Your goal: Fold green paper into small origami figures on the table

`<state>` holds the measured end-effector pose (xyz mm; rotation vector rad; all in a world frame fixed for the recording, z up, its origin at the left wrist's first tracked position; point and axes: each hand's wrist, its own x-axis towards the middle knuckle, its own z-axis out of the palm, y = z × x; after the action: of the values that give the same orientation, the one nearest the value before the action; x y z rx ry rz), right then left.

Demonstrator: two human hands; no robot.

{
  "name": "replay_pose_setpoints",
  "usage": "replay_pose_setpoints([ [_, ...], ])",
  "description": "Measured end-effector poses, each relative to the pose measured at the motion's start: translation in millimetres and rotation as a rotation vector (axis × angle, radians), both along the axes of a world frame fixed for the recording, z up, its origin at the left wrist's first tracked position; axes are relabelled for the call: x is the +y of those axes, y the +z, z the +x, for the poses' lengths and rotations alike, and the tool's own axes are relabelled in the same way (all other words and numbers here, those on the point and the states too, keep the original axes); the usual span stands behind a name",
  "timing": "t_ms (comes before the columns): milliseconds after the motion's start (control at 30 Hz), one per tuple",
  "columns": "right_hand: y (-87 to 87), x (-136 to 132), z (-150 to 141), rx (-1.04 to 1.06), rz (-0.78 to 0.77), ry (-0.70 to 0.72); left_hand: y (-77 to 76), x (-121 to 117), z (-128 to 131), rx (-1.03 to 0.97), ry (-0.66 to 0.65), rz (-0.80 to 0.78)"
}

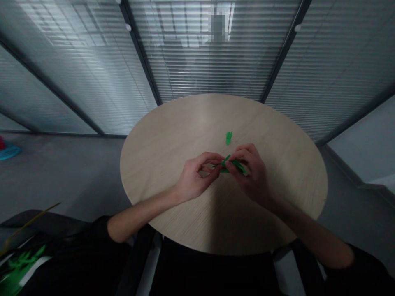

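Note:
Over the middle of a round wooden table (166,139), both my hands pinch a small green piece with thin, leaf-like strips (226,161). My left hand (197,174) grips its left side between thumb and fingertips. From the other side, my right hand (251,174) closes thumb and fingers on it, and green strips show beneath that palm. My fingers hide much of the piece, so its exact kind is unclear. Just beyond my fingertips a second small green piece (228,138) lies on the tabletop, touched by neither hand.
Glass partitions with blinds (210,70) stand behind the table's far edge. At lower left, more green pieces (23,267) lie beside a white strip, near a thin yellow stick (33,218). A blue and red object (9,151) rests on the floor at far left.

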<state>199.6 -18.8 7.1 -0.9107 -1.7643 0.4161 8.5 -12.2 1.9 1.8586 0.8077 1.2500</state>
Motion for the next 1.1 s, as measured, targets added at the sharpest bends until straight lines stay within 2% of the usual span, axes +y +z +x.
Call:
replay_pose_setpoints([
  [200,-2.3,-1.3,-2.9,0.136,-0.116,0.043,3.4,-2.7,0.3,0.024,0.014,0.052],
  [400,-7.3,-2.4,-4.6,0.224,-0.295,0.129,-0.5,-1.7,-0.4,0.003,-0.009,0.048],
  [600,-4.5,-4.6,-5.4,0.151,-0.150,0.099,-2.8,0.2,0.0,-0.015,0.008,0.012],
  [1100,-6.3,-2.2,-3.1,0.057,-0.019,0.046,1.2,-0.7,0.9,0.005,0.003,0.030],
])
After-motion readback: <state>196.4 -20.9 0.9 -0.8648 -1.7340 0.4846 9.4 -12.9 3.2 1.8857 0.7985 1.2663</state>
